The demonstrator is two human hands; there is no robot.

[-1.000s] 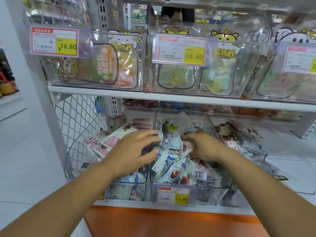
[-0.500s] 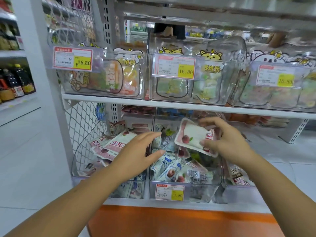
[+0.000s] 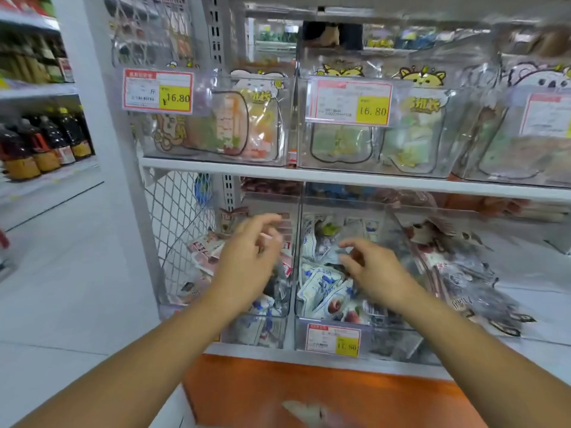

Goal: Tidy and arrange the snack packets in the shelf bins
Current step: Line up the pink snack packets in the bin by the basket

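Three clear bins sit on the lower shelf. The left bin [image 3: 278,332] holds pink-and-white snack packets [image 3: 202,253], the middle bin [image 3: 383,341] blue-and-white packets [image 3: 323,288], and the right bin dark grey packets [image 3: 460,273]. My left hand [image 3: 250,257] hovers over the left bin with its fingers spread and nothing clearly in it. Over the middle bin, my right hand [image 3: 372,268] is empty, fingers loosely curled and apart. A blurred pale shape [image 3: 309,412], perhaps a packet, shows low against the orange base.
The white shelf board [image 3: 370,180] above carries more clear bins with cartoon stickers and 16.80 price tags [image 3: 157,91]. A wire mesh panel [image 3: 179,223] closes the left side. Dark bottles [image 3: 46,143] stand on a shelf far left. The orange base [image 3: 278,393] lies below the bins.
My right hand no longer holds the white-and-pink packet it lifted half a second ago and has dropped back over the middle bin. My left hand has risen slightly and its fingers have spread.
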